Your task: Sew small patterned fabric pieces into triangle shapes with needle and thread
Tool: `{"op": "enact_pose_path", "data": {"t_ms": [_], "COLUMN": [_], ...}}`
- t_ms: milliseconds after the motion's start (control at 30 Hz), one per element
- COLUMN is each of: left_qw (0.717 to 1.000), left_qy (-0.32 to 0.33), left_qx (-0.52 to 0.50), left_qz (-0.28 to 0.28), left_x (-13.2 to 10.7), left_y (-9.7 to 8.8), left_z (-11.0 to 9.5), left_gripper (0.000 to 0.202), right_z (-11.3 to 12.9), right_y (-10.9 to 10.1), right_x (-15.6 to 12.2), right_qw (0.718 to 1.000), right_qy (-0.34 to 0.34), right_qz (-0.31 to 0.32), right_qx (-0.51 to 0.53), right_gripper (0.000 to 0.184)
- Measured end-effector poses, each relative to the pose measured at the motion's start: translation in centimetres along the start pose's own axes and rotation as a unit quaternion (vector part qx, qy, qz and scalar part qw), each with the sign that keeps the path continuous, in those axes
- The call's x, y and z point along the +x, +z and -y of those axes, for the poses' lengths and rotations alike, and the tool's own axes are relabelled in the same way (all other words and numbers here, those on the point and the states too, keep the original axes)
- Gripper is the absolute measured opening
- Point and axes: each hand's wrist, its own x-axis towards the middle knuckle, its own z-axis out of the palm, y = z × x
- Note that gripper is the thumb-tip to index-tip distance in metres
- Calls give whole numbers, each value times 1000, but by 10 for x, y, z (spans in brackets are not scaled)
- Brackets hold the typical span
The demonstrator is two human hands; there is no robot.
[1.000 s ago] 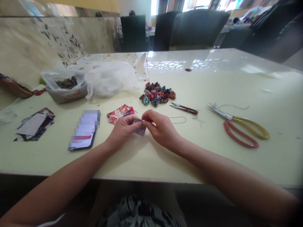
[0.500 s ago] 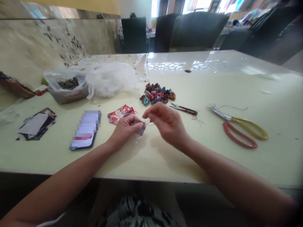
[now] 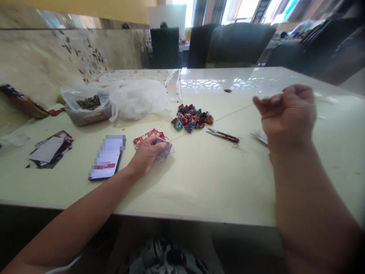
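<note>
My left hand (image 3: 146,152) rests on the pale table (image 3: 205,179), fingers closed on a small purple fabric piece (image 3: 165,149). A thin thread (image 3: 211,121) runs taut from that piece up and right to my right hand (image 3: 288,114), which is raised above the table with thumb and fingers pinched on the thread's end. Just behind the left hand lies a red patterned fabric scrap (image 3: 148,135). A pile of several small stuffed fabric shapes (image 3: 192,117) sits beyond the thread.
Small red thread snips (image 3: 224,134) lie mid-table; scissors' blades (image 3: 259,137) peek out from behind my right wrist. A phone (image 3: 107,157) lies left of my hand, fabric and paper scraps (image 3: 49,149) farther left. White stuffing (image 3: 139,98) and a bag of dark filling (image 3: 87,106) sit behind. Chairs stand beyond the table.
My right hand has pulled away up and to the right, drawing the thread tight from the fabric piece. The left hand stays put holding the piece.
</note>
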Motion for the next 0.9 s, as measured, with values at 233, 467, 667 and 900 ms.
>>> {"op": "enact_pose_path", "data": {"t_ms": [233,467,667,900], "left_qw": [999,998,997,996], "left_qy": [13,17,18,24], "left_qx": [29,51,58,73], "left_qz": [-22,-31,-41,-48], "left_x": [2,2,2,3], "left_y": [-1,-3,-2,-2], "left_z": [1,2,1,4], "left_gripper": [17,16,14,16], "right_z": [-7,-22,-23,-16], "right_y": [-46,-76,-79,-62], "right_x": [37,53,57,37], "right_qw": [964,915,877,885], "right_qy": [-130,-185,-238,-242], "right_qz": [-216,-289,-260,-189], "right_qx": [-82,-211,-327,-350], "right_gripper": [43,46,46,29]}}
